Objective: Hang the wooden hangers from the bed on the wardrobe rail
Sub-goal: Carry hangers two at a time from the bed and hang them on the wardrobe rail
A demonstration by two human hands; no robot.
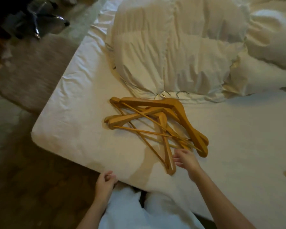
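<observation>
A white bed [73, 104] fills the dim room. The right hand [186, 160] has a loose, empty grip, just beside the tangled wooden hangers [155, 123] lying on it. The left hand [105, 179] rests loose at the edge. Pulling one hanger might drag others off.

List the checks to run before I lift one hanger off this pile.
1. Pile within reach: ok, the right hand is at the near ends of the wooden hangers.
2. That hand free: ok, fingers extended, holding nothing.
3. The left hand free: ok, loosely curled at the edge of the bed, empty.
4. Hangers separate: not ok, they lie crossed with bars interlaced.
5. The metal hooks clear of the duvet: cannot tell, they lie right at its edge.
6. Room on the wardrobe rail: cannot tell, it is not in view.
</observation>
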